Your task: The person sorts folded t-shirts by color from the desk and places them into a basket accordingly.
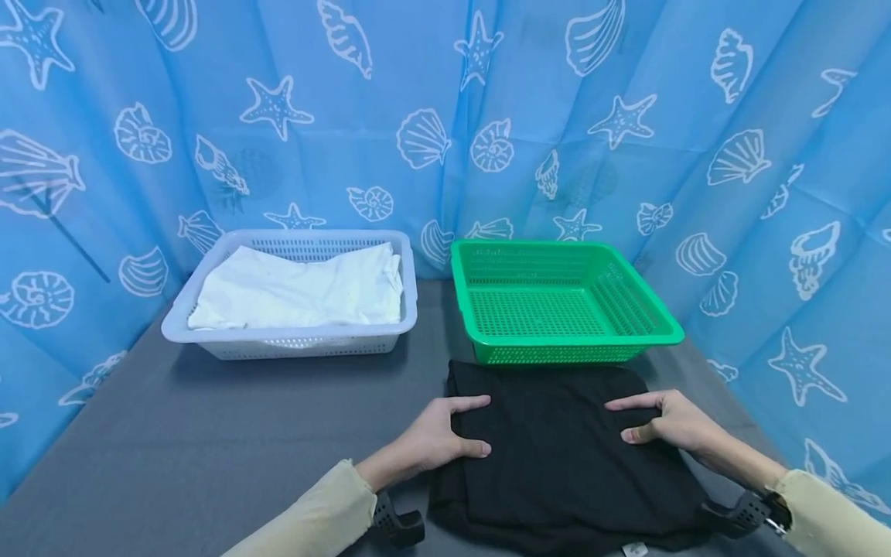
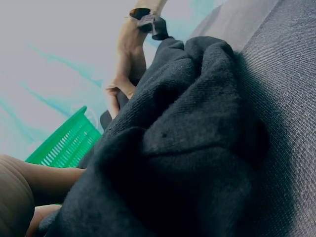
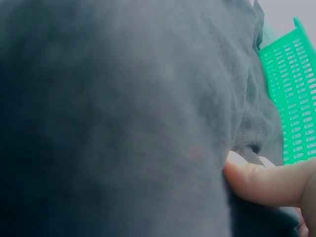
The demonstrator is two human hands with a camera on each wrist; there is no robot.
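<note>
A folded black garment (image 1: 550,456) with a small white label (image 1: 635,549) lies in front of the green basket; its exact kind is not clear. At its left side my left hand (image 1: 435,437) holds the edge, thumb and forefinger on top, the other fingers hidden by the cloth. My right hand (image 1: 671,422) holds the opposite side likewise, thumb and forefinger over the fabric. The right wrist view shows the right thumb (image 3: 266,180) against the cloth. In the left wrist view the bunched near edge of the garment (image 2: 197,123) covers much of the picture.
Behind the garment stands a green perforated basket (image 1: 564,352). To its left, a pale blue-white basket (image 1: 306,340) contains a folded white cloth (image 1: 299,290). A grey cloth covers the table (image 1: 209,449). A blue curtain (image 1: 445,116) with shell prints hangs behind and along both sides.
</note>
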